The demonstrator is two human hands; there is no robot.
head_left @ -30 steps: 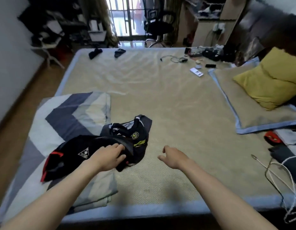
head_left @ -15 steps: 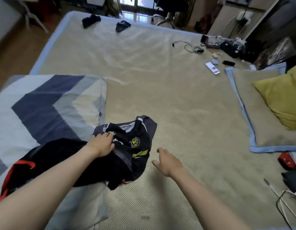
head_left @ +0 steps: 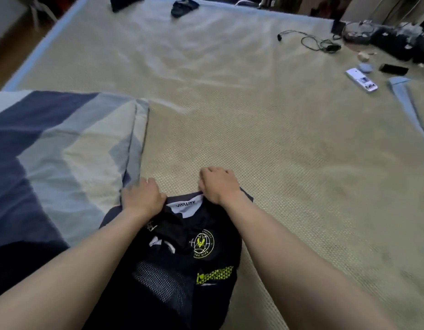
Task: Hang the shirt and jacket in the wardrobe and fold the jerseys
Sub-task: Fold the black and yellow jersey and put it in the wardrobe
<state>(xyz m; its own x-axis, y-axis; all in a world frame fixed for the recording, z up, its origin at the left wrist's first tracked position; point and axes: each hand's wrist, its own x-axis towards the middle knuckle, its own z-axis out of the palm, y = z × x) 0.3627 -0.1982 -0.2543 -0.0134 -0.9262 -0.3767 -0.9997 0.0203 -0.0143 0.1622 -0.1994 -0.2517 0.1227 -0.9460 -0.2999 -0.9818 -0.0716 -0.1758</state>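
Black jersey (head_left: 182,253) lying crumpled at near centre of the bed (head_left: 253,129), its left part overlapping the striped blue-and-grey quilt (head_left: 63,151). White collar band reading "VITALITY" facing far side; yellow round crest and yellow patterned panel on the right half, mesh patch near the bottom. Left hand (head_left: 143,196) on the left shoulder of the jersey, fingers curled into the fabric at the collar edge. Right hand (head_left: 218,184) on the right shoulder, fingers bent over and gripping the collar edge. Both forearms reaching in from the near side. Far right on the bed: white remote (head_left: 361,80), black phone (head_left: 393,69), tangled black cable (head_left: 311,40). Two dark cloth items (head_left: 182,7) at far edge.
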